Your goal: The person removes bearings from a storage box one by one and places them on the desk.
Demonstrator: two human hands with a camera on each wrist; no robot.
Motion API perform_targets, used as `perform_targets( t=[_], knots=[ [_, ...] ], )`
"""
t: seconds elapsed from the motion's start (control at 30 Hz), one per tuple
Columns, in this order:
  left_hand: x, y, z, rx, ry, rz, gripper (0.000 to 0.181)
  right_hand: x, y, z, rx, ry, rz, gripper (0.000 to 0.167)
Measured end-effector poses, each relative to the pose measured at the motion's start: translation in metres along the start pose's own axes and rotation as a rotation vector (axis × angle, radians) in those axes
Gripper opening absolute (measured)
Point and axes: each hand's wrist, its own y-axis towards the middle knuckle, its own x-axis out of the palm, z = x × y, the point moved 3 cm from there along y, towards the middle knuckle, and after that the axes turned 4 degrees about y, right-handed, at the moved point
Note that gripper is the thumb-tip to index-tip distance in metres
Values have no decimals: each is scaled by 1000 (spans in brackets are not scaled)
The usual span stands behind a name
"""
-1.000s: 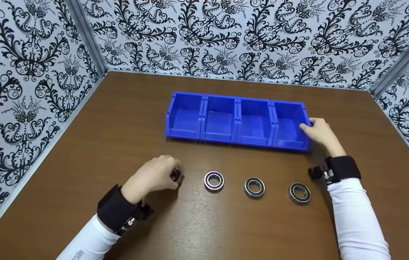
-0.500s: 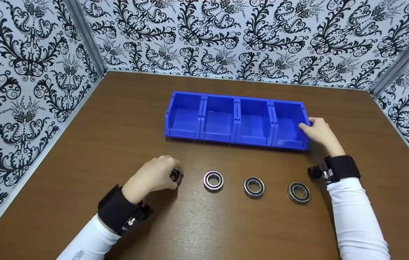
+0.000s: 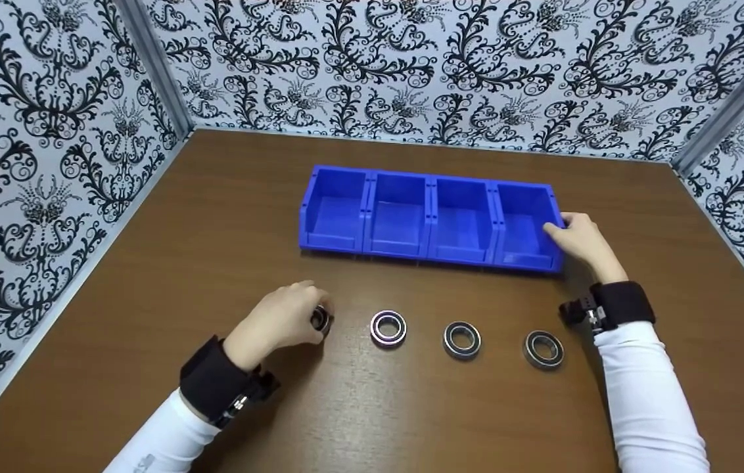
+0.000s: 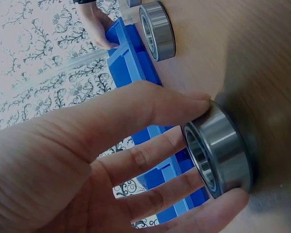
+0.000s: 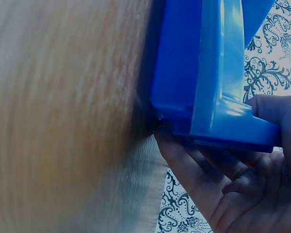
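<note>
My left hand grips a steel ball bearing by its rim, the thumb on one side and fingers on the other; the bearing sits on or just at the tabletop. In the head view most of that bearing is hidden by the hand. At the right end of a blue four-bin organizer, my right hand holds the side wall, thumb over the top edge. The right wrist view shows its fingers against the outside of the blue wall.
Three more bearings lie flat in a row to the right of the left hand: one bearing, another bearing and a third bearing. The brown table is bounded by patterned walls at the back and sides.
</note>
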Motion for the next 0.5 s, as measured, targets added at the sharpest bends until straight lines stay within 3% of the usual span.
perform_targets(
  t=[0.23, 0.5],
  knots=[
    [2, 1, -1, 2, 13, 23, 27, -1, 0, 0, -1, 5, 6, 50],
    [2, 2, 0, -15, 28, 17, 28, -1, 1, 0, -58, -33, 31, 44]
  ],
)
